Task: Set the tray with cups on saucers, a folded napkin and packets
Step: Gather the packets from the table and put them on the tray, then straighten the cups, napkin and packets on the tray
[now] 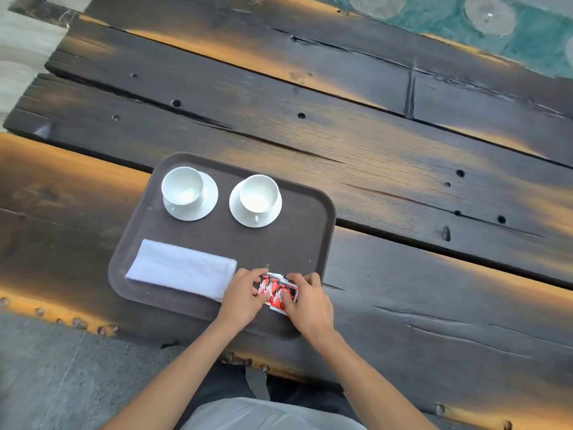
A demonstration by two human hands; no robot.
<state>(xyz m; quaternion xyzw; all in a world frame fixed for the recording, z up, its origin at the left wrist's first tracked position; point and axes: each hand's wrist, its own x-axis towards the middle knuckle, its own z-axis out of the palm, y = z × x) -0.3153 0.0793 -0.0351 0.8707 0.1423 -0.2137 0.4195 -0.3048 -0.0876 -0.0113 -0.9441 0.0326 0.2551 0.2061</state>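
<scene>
Red-and-white paper packets: near right of brown plastic tray.
Left hand, right hand: pinching packets.
Advice: square edges beside napkin before letting go.

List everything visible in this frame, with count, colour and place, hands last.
tray: one, dark brown, on the table's near planks
cups: two, white, empty, each on a saucer, tray's far half
saucers: two, white, under the cups
napkin: one, white, folded, tray's near left
packets: several, red, black and white, tray's near edge, exact count hidden
table: one, dark scorched wood
left hand: on the packets
right hand: on the packets
</scene>
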